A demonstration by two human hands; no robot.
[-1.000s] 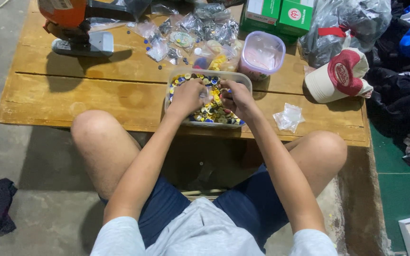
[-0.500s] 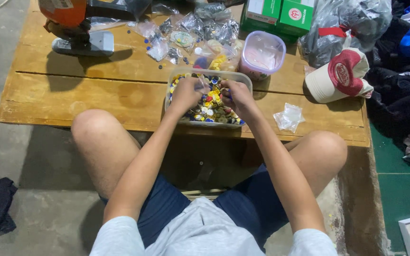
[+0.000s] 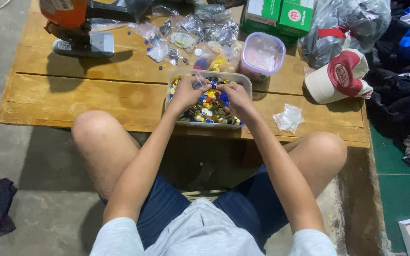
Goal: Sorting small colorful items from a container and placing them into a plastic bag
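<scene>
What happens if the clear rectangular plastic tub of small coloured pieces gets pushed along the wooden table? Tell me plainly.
The clear rectangular plastic tub would probably slide rather than tip: it looks low, wide and flat-bottomed. Heaped with small coloured pieces, it is likely heavy for its size. Its thin walls may flex, and it sits near the wooden table edge, so a pull could spill it.

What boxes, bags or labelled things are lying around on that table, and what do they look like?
Green cartons: two, far edge of the table, green with white panels.
Small bags: clear plastic, heaped left of the cartons.
Empty bag: clear, crumpled, near edge, right of the tray.
Big bag: grey-clear plastic, red tape, far right.
Cap: cream and red, with a round badge, below the big bag.
</scene>
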